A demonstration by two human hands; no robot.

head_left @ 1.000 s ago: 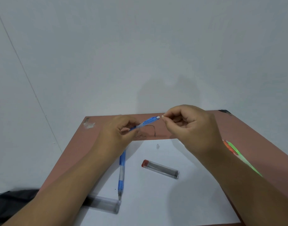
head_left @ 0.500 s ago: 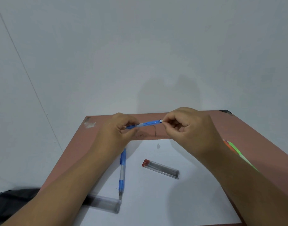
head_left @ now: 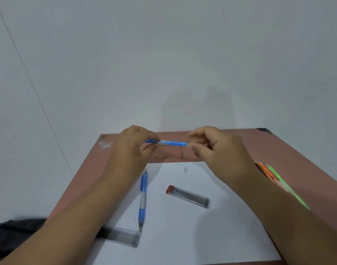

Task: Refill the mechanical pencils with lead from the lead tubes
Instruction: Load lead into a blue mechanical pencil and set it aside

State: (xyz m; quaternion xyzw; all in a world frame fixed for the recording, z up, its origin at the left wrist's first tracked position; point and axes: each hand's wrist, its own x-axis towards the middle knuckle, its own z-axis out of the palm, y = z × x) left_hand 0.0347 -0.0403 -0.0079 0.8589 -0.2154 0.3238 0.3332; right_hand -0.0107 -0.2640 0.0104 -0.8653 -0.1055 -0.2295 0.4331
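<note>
From the head camera, you are holding a blue mechanical pencil point(head_left: 169, 143) level above the far edge of the white sheet point(head_left: 183, 236). Your left hand point(head_left: 129, 150) is gripping its tip end, fingers curled round the barrel. Your right hand point(head_left: 217, 148) is working at the cap end, fingertips point(head_left: 192, 147) touching it; I cannot tell whether they are pinching a cap or a lead. On the sheet, a second blue pencil point(head_left: 142, 197) is lying towards the left, a red-capped lead tube point(head_left: 188, 197) near the middle, and another clear tube point(head_left: 121, 237) at the near left. You are probably opening or closing the back end. Next, you will need fine, steady fingertips to feed a lead into the narrow bore.
</note>
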